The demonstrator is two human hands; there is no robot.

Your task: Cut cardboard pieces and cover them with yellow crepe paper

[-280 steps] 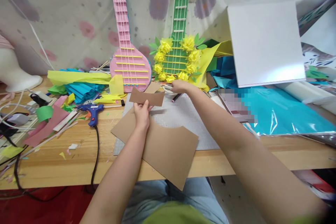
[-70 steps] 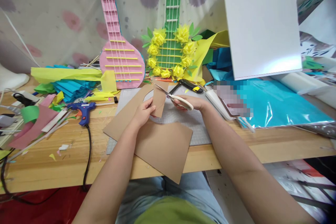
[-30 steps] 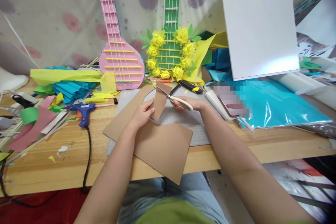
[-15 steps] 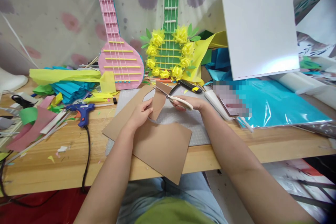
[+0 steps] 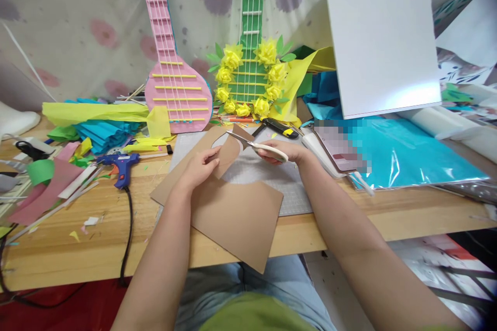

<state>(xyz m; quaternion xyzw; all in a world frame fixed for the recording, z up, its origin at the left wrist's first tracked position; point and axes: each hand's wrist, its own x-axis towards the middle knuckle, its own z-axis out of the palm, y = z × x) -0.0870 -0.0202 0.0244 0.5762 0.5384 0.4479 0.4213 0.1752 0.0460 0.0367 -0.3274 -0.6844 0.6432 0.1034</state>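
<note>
My left hand (image 5: pixel 198 168) pinches a small brown cardboard piece (image 5: pixel 230 148) and holds it just above the grey cutting mat (image 5: pixel 267 176). My right hand (image 5: pixel 289 151) is closed on white-handled scissors (image 5: pixel 254 145), whose blades point left and meet the top edge of that piece. Under both hands lies a large brown cardboard sheet (image 5: pixel 236 214) with a curved cut-out, hanging over the table's front edge.
A pink paper guitar (image 5: pixel 173 83) and a green one with yellow flowers (image 5: pixel 250 77) lean at the back. A blue glue gun (image 5: pixel 122 165) with its cord lies left, amid paper scraps. A black-and-yellow utility knife (image 5: pixel 277 128), teal paper (image 5: pixel 404 158) and a white board (image 5: pixel 384 46) are to the right.
Since nine seconds ago my right hand took up the scissors. In the last second the small piece tilted lower and leftward while the blades stayed at its top edge.
</note>
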